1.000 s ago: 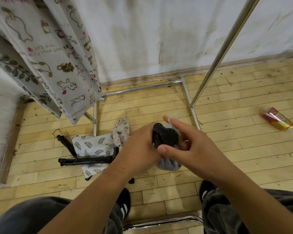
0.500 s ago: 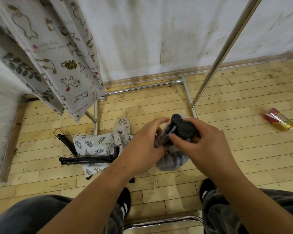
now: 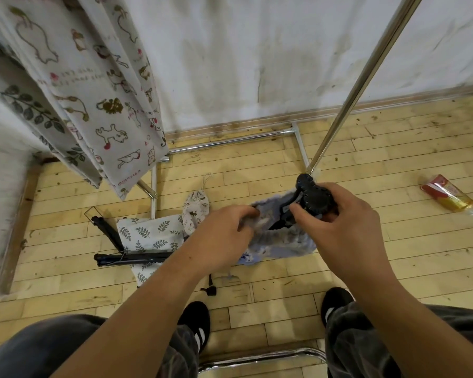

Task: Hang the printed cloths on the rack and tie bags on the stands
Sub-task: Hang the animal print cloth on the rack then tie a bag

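Printed cloths (image 3: pixel 93 91) hang top L; their writing is too small to read. On floor (image 3: pixel 393 255) below: leaf-print bag (image 3: pixel 150 233) w/ black stand (image 3: pixel 131 259) across it, animal-print bag (image 3: pixel 195 211) beside. Centre: L hand (image 3: pixel 224 238) pinches pale blue bag (image 3: pixel 281 241); R hand (image 3: pixel 347 227) fingers curl round stand head (image 3: pixel 314 197), rack pole (image 3: pixel 361 83) behind. Far R: red-yellow packet (image 3: pixel 447 196), label blurred.

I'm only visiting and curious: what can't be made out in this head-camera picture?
Black stand: head view, lower part hidden inside the pale blue bag and under the right hand.
Left hand: fingertips buried in the bag's folds.
Printed cloths and rack pole: tops cut off by the upper edge.
Red packet: print too small to read.
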Demonstrator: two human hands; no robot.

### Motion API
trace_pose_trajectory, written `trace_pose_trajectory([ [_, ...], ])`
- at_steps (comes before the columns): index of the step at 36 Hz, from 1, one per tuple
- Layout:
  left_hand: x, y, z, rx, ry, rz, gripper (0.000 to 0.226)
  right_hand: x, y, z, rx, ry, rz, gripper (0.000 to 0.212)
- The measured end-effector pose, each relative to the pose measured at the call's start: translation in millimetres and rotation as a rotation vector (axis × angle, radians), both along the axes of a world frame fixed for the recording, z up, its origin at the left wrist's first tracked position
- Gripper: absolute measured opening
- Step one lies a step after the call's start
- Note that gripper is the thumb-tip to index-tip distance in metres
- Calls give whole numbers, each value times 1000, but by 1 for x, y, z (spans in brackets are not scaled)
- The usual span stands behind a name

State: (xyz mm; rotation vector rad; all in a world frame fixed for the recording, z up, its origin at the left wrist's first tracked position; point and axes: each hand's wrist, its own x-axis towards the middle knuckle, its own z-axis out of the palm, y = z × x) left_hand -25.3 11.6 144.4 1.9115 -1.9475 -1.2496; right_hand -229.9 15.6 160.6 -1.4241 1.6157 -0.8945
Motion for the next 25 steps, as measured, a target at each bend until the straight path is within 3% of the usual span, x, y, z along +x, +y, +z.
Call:
trace_pose_trajectory([
  [5, 3, 0, 0, -12, -77, -142, 57, -1, -1, 0, 0, -6, -23, 22],
  [13, 4, -2, -9, -120, -109, -70, 17, -3, -2, -1, 6, -9, -37, 22],
  [20, 4, -1, -8, -145, 89, 37, 13, -6, -3, -6, 27, 17, -15, 25],
  [25, 5, -2, -7, -265, 29, -21, 20, -5, -3, -9, 24, 39, 8, 27],
])
